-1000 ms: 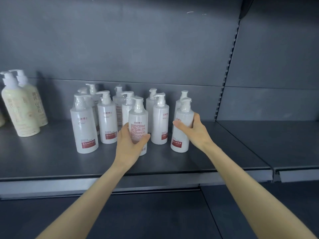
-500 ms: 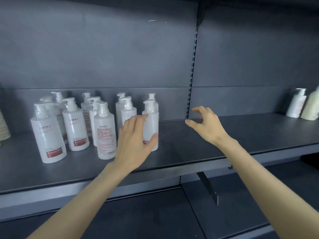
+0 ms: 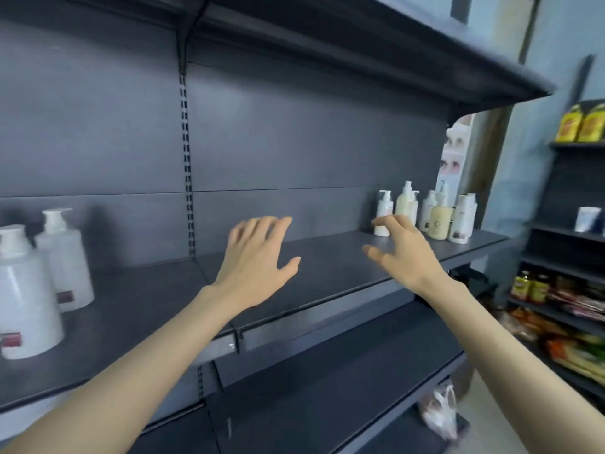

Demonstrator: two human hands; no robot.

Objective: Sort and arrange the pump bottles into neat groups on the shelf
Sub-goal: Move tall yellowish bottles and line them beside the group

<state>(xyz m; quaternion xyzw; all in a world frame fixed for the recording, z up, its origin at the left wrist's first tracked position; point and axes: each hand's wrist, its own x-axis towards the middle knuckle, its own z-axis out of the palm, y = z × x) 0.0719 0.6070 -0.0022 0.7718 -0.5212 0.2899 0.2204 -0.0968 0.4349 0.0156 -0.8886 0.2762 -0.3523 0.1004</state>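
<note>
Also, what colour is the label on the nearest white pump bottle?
Dark red label, best in the head view.

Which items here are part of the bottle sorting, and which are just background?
Job: white pump bottles on the left; mixed pump bottles at the far right; shelf; left hand and right hand, both empty.
Background: yellow packets; side rack; plastic bag; eye poster.

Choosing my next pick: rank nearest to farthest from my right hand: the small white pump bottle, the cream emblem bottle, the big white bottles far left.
From the right hand, in the head view:
1. small white pump bottle, just behind the fingertips.
2. cream emblem bottle, further right in the same group.
3. big white bottles, far left.
</note>
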